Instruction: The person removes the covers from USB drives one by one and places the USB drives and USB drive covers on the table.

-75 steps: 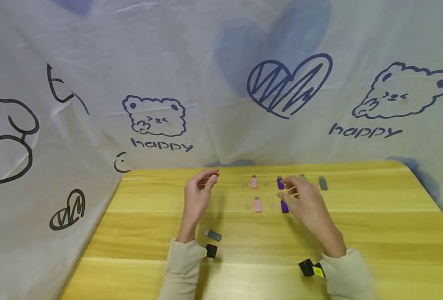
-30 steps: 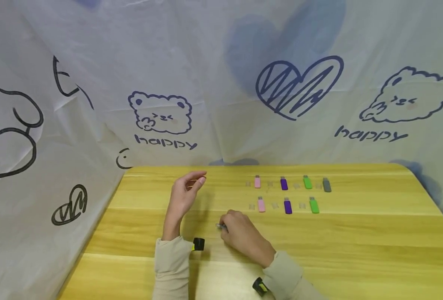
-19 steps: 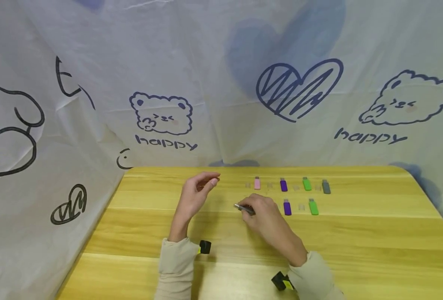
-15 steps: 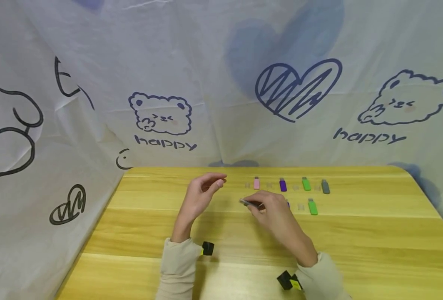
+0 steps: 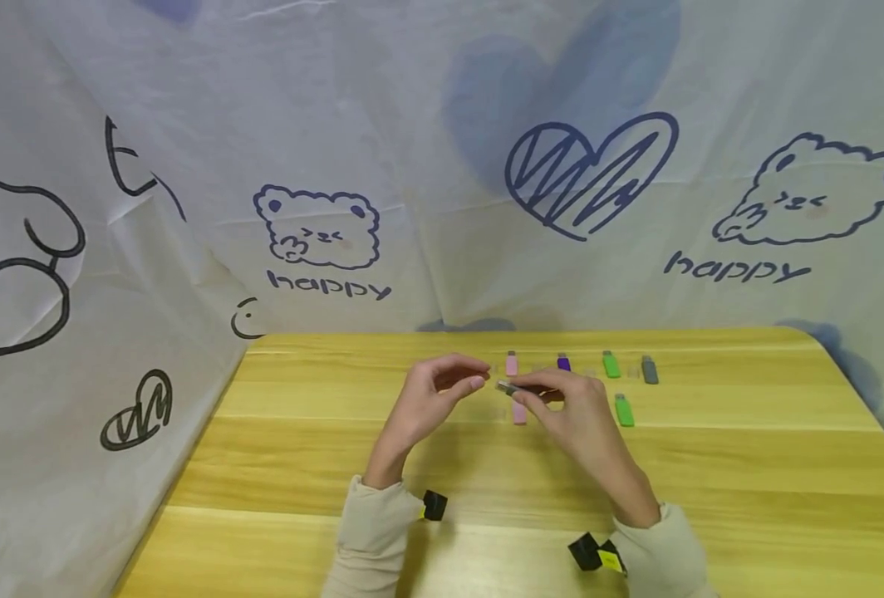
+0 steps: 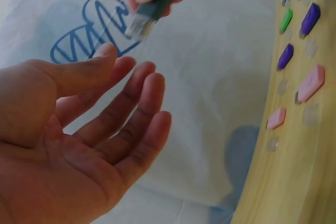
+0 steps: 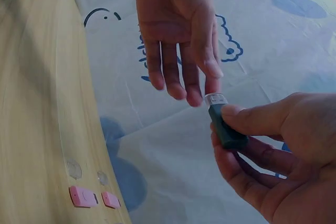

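Note:
A dark grey USB flash drive (image 7: pixel 226 127) is pinched between the thumb and fingers of my right hand (image 5: pixel 580 407), raised above the table. Its metal plug end, under a clear cap (image 7: pixel 216 99), points at my left hand (image 5: pixel 430 399). That left hand is held up with its fingers loosely bent and nothing between them. In the left wrist view a small gap separates its fingertips from the capped end (image 6: pixel 140 27). Beyond the hands lie pink (image 5: pixel 512 363), purple (image 5: pixel 564 362) and green (image 5: pixel 611 365) flash drives; my right hand partly hides some of them.
Another grey flash drive (image 5: pixel 650 370) ends the back row on the right. Small clear caps (image 7: pixel 74 169) lie beside the uncapped drives on the wooden table (image 5: pixel 262 465). A white printed cloth (image 5: pixel 442 249) hangs behind the table.
My right hand picked up the grey flash drive from near the left of the table and carried it up and rightward. My left hand has moved right, closer to the drive's capped end.

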Action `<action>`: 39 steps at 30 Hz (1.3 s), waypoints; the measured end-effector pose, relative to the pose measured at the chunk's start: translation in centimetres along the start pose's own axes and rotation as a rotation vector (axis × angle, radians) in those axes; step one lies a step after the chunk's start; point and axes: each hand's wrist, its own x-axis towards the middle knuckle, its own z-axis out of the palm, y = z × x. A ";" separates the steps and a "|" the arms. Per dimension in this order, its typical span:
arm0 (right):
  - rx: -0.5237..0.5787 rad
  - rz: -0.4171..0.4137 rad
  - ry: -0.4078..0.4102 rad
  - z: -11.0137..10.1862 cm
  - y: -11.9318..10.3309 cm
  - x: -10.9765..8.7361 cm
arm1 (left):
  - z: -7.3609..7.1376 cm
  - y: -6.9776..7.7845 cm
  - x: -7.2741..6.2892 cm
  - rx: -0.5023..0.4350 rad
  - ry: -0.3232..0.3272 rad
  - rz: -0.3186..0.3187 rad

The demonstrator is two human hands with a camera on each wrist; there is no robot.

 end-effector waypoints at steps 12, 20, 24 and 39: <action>0.010 -0.007 0.030 0.3 -0.7 0.2 | 1.6 0.3 0.1 -0.039 0.016 0.038; 0.037 -0.010 -0.005 0.2 -0.8 0.3 | 1.4 0.4 -0.2 -0.052 0.027 0.044; 0.064 -0.021 -0.017 0.1 -0.9 0.2 | 1.2 0.5 -0.4 -0.065 0.035 0.052; -0.014 0.041 0.060 -4.8 0.2 -0.2 | -2.9 0.4 -1.2 -0.074 0.193 0.038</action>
